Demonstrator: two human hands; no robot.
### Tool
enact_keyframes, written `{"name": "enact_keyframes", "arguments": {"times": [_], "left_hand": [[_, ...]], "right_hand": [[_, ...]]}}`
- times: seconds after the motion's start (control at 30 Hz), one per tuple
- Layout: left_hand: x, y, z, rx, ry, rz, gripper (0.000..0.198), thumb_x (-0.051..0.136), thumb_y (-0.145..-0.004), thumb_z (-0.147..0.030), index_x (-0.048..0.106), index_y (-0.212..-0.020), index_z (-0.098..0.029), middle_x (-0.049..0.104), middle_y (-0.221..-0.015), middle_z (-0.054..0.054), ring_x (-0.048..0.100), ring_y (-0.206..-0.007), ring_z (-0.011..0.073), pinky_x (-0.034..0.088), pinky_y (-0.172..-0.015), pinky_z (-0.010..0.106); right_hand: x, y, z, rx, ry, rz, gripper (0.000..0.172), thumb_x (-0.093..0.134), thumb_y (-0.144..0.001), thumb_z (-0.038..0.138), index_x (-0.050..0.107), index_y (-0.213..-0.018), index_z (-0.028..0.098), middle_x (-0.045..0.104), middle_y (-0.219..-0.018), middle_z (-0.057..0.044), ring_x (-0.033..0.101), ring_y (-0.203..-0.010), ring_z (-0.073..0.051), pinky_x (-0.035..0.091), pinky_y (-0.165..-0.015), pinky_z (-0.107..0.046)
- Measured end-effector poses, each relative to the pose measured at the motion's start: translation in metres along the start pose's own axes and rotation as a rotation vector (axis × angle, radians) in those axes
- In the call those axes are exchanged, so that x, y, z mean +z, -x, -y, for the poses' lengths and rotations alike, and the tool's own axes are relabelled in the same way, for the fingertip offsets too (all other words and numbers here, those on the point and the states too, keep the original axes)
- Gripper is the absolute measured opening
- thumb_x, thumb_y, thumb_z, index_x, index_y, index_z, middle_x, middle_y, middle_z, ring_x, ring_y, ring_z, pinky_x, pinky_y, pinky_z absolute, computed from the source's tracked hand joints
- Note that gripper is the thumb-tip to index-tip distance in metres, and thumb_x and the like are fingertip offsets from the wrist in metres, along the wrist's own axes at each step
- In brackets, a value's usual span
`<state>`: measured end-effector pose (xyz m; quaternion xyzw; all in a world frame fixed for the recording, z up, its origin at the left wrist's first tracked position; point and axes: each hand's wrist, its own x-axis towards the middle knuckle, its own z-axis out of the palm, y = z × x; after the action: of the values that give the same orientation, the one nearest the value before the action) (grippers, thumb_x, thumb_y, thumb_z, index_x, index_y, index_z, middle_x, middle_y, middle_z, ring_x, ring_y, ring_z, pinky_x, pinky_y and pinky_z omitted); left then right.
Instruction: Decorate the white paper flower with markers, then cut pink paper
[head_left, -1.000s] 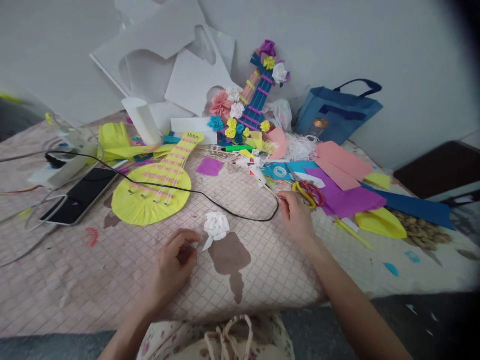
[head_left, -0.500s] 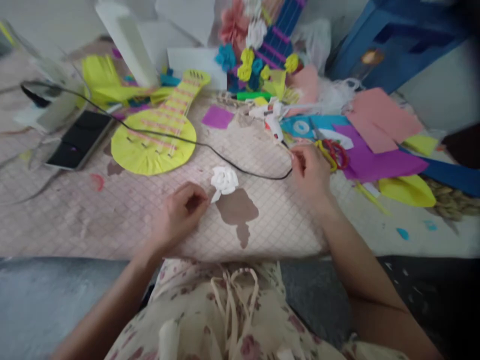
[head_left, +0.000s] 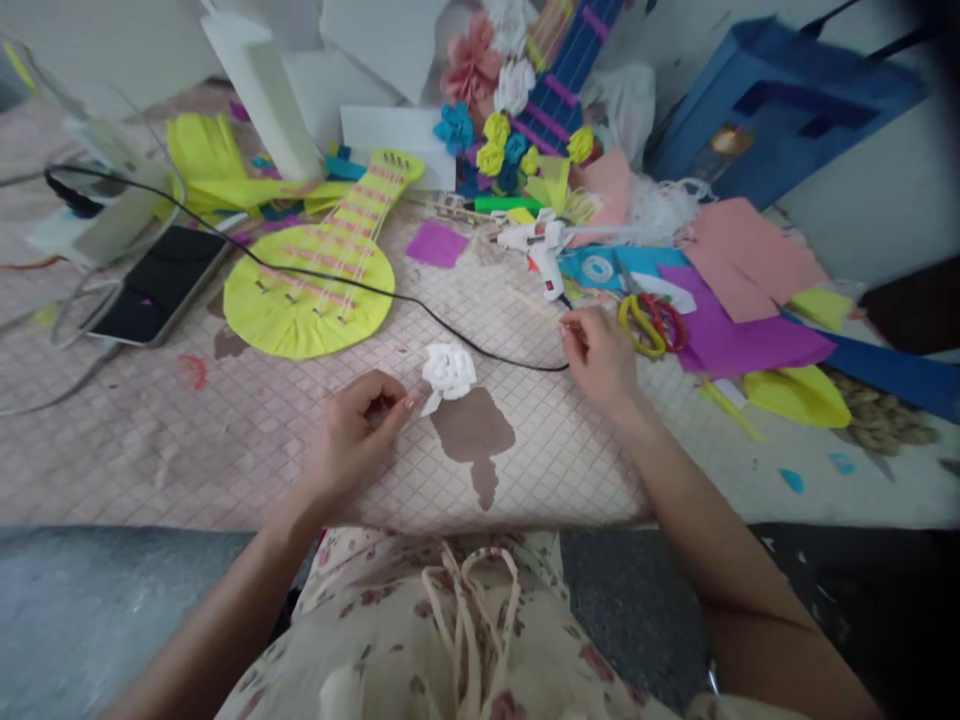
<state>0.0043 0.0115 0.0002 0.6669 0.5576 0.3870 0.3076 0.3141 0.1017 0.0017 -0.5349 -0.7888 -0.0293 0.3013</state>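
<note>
My left hand (head_left: 365, 430) is closed in a pinch at the short tail of a white paper flower (head_left: 448, 371), beside a grey-brown worn patch of the tablecloth. Between the thumb and fingers of my right hand (head_left: 602, 358) is a thin pale stick (head_left: 534, 303), pointing up and left. Just beyond that hand lies a white glue gun (head_left: 546, 255), its black cord (head_left: 457, 338) running left across the table. Scissors (head_left: 651, 324) with yellow and red handles lie right of my right hand.
A yellow paper guitar (head_left: 311, 295) lies at the left under the cord, next to a dark phone (head_left: 161, 285). Purple paper (head_left: 739, 325) and pink paper (head_left: 750, 255) overlap at the right. Behind stand a blue bag (head_left: 780, 110) and a flower-decorated blue guitar (head_left: 555, 90).
My right hand has shifted slightly left, and the pale stick in it shows more clearly. My left hand and the white paper flower stay nearly in place. The view has steadied.
</note>
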Motion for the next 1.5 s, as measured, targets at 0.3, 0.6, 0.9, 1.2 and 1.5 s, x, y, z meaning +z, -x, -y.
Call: {"name": "enact_keyframes", "arguments": {"times": [0.3,0.6,0.9,1.2,1.5], "left_hand": [[0.004,0.002,0.006,0.087,-0.067,0.069,0.025,0.059,-0.076,-0.008,0.055,-0.096,-0.021,0.060,-0.091,0.000,0.057,-0.071,0.0106,0.047,-0.062,0.022],[0.011,0.003,0.004,0.206,-0.205,0.021,0.019,0.057,-0.079,-0.006,0.053,-0.092,-0.019,0.060,-0.089,0.002,0.059,-0.085,0.0170,0.050,-0.074,0.029],[0.013,0.007,0.005,0.173,-0.308,-0.144,0.028,0.065,-0.076,-0.010,0.051,-0.098,-0.020,0.059,-0.090,0.002,0.058,-0.081,0.0179,0.050,-0.070,0.030],[0.001,0.002,0.008,0.232,-0.241,0.054,0.034,0.060,-0.079,-0.007,0.049,-0.108,-0.021,0.059,-0.096,0.002,0.059,-0.083,0.0154,0.051,-0.072,0.027],[0.001,-0.004,0.002,0.330,-0.354,0.133,0.028,0.053,-0.084,-0.009,0.049,-0.109,-0.019,0.059,-0.106,0.007,0.058,-0.097,0.0216,0.052,-0.082,0.036]], "right_hand": [[-0.002,0.006,0.009,0.004,-0.166,0.064,0.012,0.048,-0.089,0.016,0.055,-0.096,0.022,0.061,-0.089,-0.004,0.063,-0.077,-0.018,0.052,-0.068,-0.030],[-0.012,0.042,0.090,-0.134,-0.267,0.173,0.011,0.047,-0.092,0.015,0.055,-0.096,0.021,0.061,-0.090,-0.004,0.061,-0.078,-0.014,0.050,-0.065,-0.024],[-0.002,0.058,0.115,-0.136,-0.134,0.271,0.017,0.044,-0.094,0.014,0.056,-0.104,0.020,0.064,-0.097,-0.007,0.064,-0.084,-0.017,0.051,-0.068,-0.027],[0.003,0.058,0.116,-0.093,-0.167,0.309,0.018,0.042,-0.094,0.015,0.056,-0.103,0.021,0.063,-0.097,-0.007,0.063,-0.083,-0.018,0.051,-0.067,-0.029],[0.000,0.057,0.113,-0.097,-0.163,0.340,0.016,0.043,-0.093,0.015,0.056,-0.102,0.020,0.063,-0.094,-0.007,0.063,-0.084,-0.018,0.051,-0.068,-0.028]]}}
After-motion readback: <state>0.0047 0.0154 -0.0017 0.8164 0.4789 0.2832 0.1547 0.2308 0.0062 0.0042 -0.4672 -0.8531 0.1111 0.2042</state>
